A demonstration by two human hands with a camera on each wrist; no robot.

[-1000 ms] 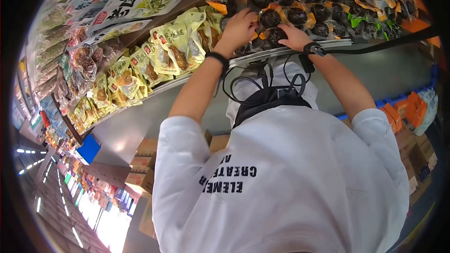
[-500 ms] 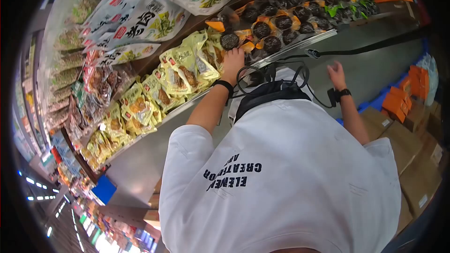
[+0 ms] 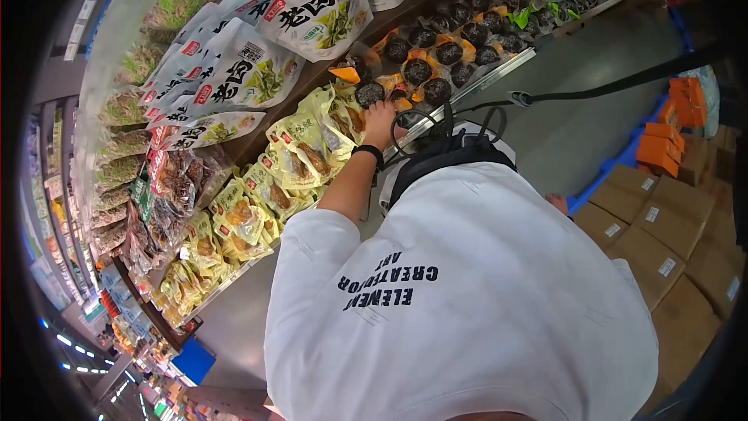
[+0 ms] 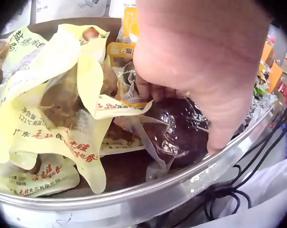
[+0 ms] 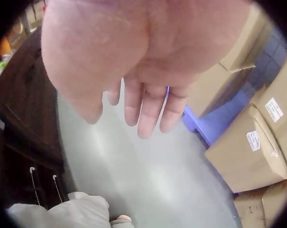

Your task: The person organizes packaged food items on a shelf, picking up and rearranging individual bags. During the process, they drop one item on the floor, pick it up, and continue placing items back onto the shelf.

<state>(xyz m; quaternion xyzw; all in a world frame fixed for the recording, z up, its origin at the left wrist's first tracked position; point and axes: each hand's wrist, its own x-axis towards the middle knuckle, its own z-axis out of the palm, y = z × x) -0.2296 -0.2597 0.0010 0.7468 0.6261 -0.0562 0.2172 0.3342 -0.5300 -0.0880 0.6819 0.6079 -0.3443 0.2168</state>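
Observation:
The left hand point(image 3: 379, 123) is at the shelf's front edge, where the yellow bags point(image 3: 300, 152) meet the rows of dark round packs point(image 3: 417, 72). In the left wrist view, the left hand point(image 4: 205, 57) grips a glossy dark round pack point(image 4: 181, 135) in clear film, thumb on one side and curled fingers on the other. A yellow bag point(image 4: 63, 104) lies against it. The right hand point(image 5: 138, 61) hangs above the grey floor with relaxed fingers, holding nothing; only a bit of it point(image 3: 557, 203) shows beside the shirt in the head view.
A metal rim point(image 4: 134, 197) edges the shelf. White-green pouches point(image 3: 323, 15) stand behind the bags. Cartons point(image 3: 674, 214) and a blue pallet point(image 5: 214, 118) are on the floor at the right. A black strap point(image 3: 615, 82) and cables point(image 4: 238, 183) hang near the body.
The right hand has left the dark packs and dropped beside the body. The left hand has shifted to the left end of the dark packs. The head view has turned, showing more cartons.

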